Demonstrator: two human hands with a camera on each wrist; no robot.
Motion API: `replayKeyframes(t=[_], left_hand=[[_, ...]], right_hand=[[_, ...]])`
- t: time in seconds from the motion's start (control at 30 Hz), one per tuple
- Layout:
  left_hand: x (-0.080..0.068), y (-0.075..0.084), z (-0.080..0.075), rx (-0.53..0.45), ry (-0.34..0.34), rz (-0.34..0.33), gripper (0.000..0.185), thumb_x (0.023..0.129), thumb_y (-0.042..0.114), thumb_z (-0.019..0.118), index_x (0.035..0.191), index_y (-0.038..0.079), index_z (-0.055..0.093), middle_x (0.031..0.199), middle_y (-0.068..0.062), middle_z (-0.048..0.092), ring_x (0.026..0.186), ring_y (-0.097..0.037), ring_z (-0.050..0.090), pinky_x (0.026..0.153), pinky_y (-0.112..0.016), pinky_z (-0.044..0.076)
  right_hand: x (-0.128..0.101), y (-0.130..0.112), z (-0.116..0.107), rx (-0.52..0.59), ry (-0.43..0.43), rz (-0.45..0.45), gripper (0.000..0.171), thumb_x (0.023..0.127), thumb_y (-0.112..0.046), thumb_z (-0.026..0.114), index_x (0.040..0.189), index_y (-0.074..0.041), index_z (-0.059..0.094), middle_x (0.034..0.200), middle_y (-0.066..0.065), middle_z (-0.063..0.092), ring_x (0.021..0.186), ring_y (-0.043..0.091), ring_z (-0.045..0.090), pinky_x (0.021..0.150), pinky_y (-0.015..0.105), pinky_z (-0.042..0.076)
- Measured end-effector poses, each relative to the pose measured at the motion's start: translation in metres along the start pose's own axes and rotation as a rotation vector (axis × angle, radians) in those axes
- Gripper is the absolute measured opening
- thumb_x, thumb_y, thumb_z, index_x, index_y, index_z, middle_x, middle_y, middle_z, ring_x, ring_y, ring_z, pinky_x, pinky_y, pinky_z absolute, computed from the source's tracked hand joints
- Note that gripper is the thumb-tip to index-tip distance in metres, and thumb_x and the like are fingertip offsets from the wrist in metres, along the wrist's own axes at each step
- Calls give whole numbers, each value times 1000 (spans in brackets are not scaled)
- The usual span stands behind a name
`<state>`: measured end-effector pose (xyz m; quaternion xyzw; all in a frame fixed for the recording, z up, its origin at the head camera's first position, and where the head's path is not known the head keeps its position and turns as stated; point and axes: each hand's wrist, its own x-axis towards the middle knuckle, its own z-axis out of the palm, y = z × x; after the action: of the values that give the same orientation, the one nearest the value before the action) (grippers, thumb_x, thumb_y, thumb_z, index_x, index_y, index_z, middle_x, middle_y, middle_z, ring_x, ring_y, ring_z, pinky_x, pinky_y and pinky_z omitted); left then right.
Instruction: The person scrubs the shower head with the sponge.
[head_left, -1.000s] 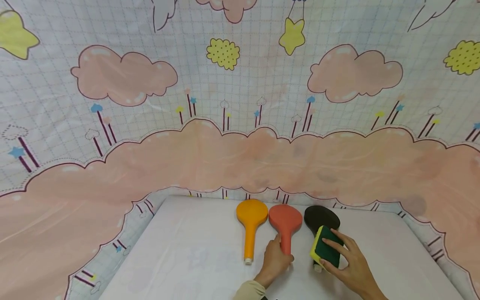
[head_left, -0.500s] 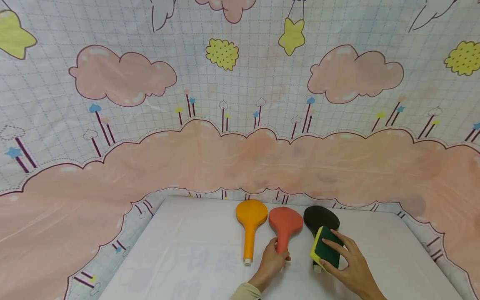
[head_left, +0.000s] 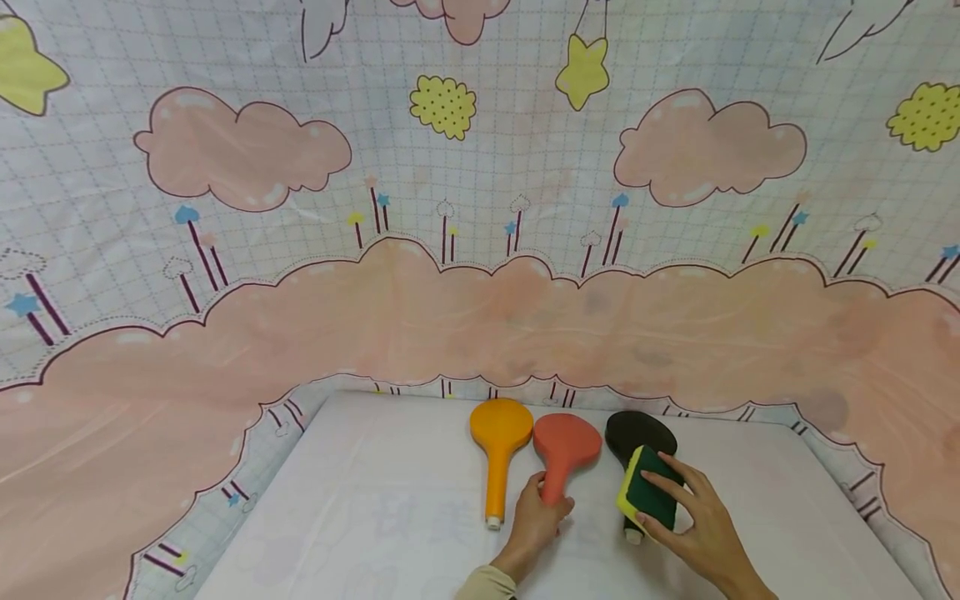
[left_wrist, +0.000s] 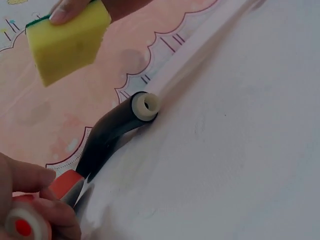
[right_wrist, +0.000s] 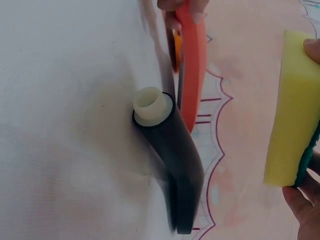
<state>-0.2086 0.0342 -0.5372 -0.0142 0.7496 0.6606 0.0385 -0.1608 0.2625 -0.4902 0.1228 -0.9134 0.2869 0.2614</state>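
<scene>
My left hand (head_left: pixel 531 521) grips the handle of a red shower head (head_left: pixel 567 442), its round head pointing away from me. In the left wrist view the pale threaded end (left_wrist: pixel 31 225) of that handle sticks out of my curled fingers. My right hand (head_left: pixel 708 529) pinches a yellow sponge with a green scouring side (head_left: pixel 651 490) between thumb and fingers. The sponge overlaps the handle of a black shower head (head_left: pixel 640 433) in the head view; the right wrist view shows it apart from that black handle (right_wrist: pixel 172 140).
An orange shower head (head_left: pixel 498 450) lies to the left of the red one, handle toward me. All are over a white tabletop (head_left: pixel 360 500). Behind it hangs a cloth (head_left: pixel 480 325) printed with clouds and stars.
The red shower head's handle has swung left in my left hand, which moved left with it, and its head now sits slightly tilted. My right hand and the sponge have hardly moved.
</scene>
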Motion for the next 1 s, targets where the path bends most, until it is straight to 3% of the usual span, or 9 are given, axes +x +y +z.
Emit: replayKeyframes(t=[0.2, 0.47, 0.67, 1.0], left_hand=[[-1, -5, -2, 93, 54, 49, 55, 81, 5, 69, 132, -6, 52, 108, -16, 66, 67, -13, 57, 55, -25, 49], [-6, -1, -6, 225, 92, 174, 51, 78, 7, 70, 127, -5, 58, 103, -10, 71, 86, -15, 61, 79, -32, 51], [-7, 7, -12, 271, 79, 224, 43, 79, 8, 73, 119, -3, 63, 90, -4, 69, 75, -11, 55, 71, -26, 46], [-12, 25, -29, 270, 52, 268, 47, 79, 9, 74, 123, -3, 62, 96, -8, 70, 73, -8, 54, 68, -22, 45]], right_hand=[[-1, -2, 0, 10, -3, 8, 52, 70, -30, 88, 117, -17, 71, 138, 16, 53, 121, 37, 47, 85, 69, 47], [2, -6, -4, 18, 32, -32, 53, 68, -25, 89, 118, -17, 71, 138, 16, 53, 121, 35, 46, 85, 69, 47], [4, -13, -7, 21, 43, -37, 55, 67, -25, 89, 118, -19, 70, 140, 15, 52, 123, 34, 44, 86, 70, 46], [12, -27, -6, 46, 72, -75, 62, 65, -23, 89, 123, -22, 67, 143, 14, 49, 124, 33, 41, 84, 70, 48]])
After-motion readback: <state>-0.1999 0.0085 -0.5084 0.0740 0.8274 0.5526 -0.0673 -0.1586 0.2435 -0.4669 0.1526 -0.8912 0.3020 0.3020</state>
